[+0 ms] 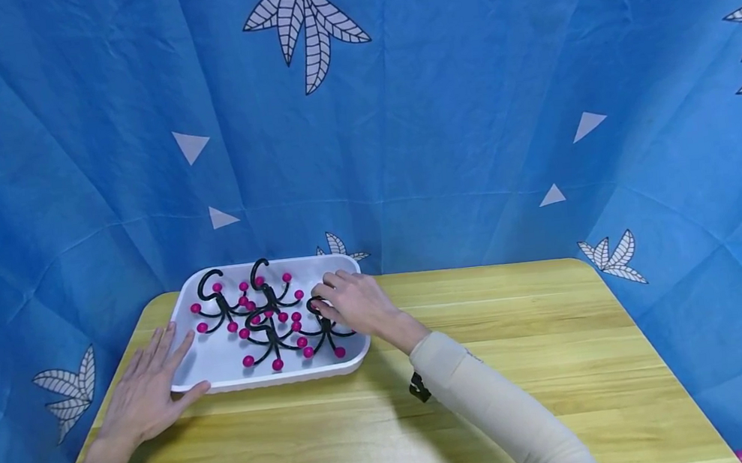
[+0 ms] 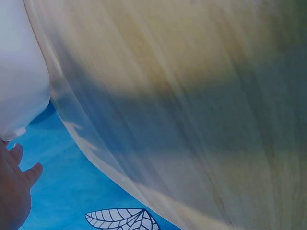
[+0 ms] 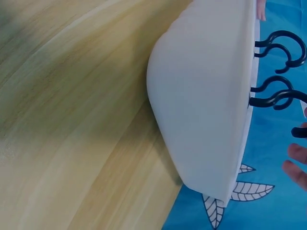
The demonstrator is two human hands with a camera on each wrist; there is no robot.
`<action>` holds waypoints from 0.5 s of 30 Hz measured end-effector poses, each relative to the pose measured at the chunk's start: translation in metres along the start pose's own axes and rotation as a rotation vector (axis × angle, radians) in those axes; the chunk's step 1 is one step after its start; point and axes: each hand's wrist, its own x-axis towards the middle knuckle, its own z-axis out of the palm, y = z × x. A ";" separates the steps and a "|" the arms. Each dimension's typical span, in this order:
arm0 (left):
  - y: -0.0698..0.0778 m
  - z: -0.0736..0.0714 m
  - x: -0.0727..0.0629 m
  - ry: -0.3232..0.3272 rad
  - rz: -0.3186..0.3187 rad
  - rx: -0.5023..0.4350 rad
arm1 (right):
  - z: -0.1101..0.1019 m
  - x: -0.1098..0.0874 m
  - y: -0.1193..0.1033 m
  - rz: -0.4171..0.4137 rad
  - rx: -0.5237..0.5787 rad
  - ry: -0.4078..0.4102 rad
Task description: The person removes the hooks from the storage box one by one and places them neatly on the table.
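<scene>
In the head view a white tray (image 1: 183, 357) stands at the table's left side. In it lie several black multi-armed hooks (image 1: 271, 334) with pink balls at the arm tips and a curved hook on top. My right hand (image 1: 360, 304) is over the tray's right end, thumb and fingers pinching the curved top of the rightmost hook (image 1: 325, 327); the fingertips partly hide it. In the right wrist view fingers (image 3: 296, 175) show beside a black hook end (image 3: 300, 132). With fingers spread straight, my left hand (image 1: 147, 394) rests against the tray's left rim.
The wooden table (image 1: 507, 368) extends to the right of the tray and in front of it. A blue cloth (image 1: 452, 102) with leaf prints hangs behind and along the sides. The tray's outer wall (image 3: 201, 91) fills the middle of the right wrist view.
</scene>
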 end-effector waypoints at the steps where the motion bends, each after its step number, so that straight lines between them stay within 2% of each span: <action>1: 0.000 0.000 0.000 -0.001 0.000 -0.002 | -0.001 0.000 0.000 0.003 0.003 0.006; 15: -0.001 0.002 0.000 0.005 -0.002 -0.001 | -0.018 0.005 0.008 0.026 0.022 0.097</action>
